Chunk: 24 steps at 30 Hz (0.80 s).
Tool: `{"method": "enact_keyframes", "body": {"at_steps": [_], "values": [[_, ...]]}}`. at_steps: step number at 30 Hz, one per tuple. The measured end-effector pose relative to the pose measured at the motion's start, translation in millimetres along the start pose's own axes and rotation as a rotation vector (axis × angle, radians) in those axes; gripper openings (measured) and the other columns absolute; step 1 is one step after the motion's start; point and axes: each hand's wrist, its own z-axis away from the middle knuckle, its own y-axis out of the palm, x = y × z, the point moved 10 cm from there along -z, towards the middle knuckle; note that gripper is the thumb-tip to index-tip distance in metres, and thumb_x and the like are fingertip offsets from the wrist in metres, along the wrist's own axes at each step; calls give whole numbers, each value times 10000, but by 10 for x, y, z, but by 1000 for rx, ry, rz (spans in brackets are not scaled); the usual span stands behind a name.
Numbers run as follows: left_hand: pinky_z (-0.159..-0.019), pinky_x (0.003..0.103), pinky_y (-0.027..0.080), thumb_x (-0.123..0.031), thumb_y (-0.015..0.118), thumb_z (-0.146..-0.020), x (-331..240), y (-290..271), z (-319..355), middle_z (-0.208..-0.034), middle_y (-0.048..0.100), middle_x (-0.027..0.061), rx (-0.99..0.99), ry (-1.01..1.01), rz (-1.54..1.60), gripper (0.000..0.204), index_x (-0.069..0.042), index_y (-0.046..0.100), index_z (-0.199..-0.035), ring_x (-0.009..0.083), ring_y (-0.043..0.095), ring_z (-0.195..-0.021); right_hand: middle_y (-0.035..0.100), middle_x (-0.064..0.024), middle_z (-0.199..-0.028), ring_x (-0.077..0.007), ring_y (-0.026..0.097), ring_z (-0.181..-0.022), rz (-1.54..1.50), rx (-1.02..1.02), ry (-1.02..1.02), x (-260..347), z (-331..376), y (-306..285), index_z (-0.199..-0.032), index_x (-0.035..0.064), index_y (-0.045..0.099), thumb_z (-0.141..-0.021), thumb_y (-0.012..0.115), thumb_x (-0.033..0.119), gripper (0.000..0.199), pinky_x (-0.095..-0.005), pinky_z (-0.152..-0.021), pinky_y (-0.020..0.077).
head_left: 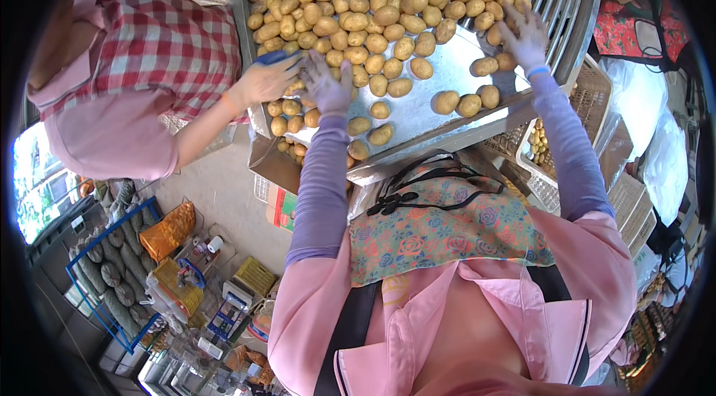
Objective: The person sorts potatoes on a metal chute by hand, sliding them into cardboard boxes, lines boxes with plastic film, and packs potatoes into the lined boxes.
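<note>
A heap of potatoes [388, 14] covers the far part of a metal sorting table [455, 68]. My left hand [327, 87], in a pale thin glove, rests at the heap's near left edge, fingers spread against potatoes and holding none that I can see. At the right side my right hand [525, 38], gloved alike, reaches over a few potatoes beside the slatted rollers, its fingers apart. Several loose potatoes [468, 104] lie on the bare metal between my hands. Purple sleeves cover both my forearms.
A co-worker in a checked apron [168, 49] stands at the left; one of their hands [270, 81] is close to my left hand. A cardboard box [274, 162] sits below the table's left corner. Plastic crates [591, 101] stand at the right, one with small potatoes.
</note>
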Motion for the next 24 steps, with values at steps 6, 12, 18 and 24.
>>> {"method": "enact_keyframes", "body": {"at_steps": [6,12,18,24], "values": [[-1177,754,65,-637,553,-935,-1501,611,404,-1672,217,239,260,365,-149,829,-178,362,-1599,624,125,-1480,265,-216,-1669,-431,408,-1456,77,359,111,555,-287,356,-1608,478,255,-855,491,811,857,-568,-1225,234],[-1204,654,157,-484,649,-906,-1236,-79,1316,-1563,434,148,449,633,40,615,-223,572,-1458,494,262,-1489,348,-189,-1634,-478,383,-1453,-131,230,-204,942,279,41,-1549,428,420,-860,615,684,760,-610,-1203,246],[-1228,605,174,-493,586,-967,454,-409,1322,-1639,285,271,241,211,-144,786,-112,337,-1608,471,310,-1483,405,-115,-1615,-480,318,-1466,-235,555,-632,2407,1119,30,-1486,377,521,-829,657,644,722,-610,-1223,199],[-1235,623,69,-573,473,-1002,422,-49,569,-1650,303,238,224,-63,-177,757,-132,352,-1605,502,218,-1516,449,-151,-1549,-463,333,-1453,-598,301,-795,3748,1514,-141,-1382,315,631,-830,671,606,625,-600,-1232,177]]}}
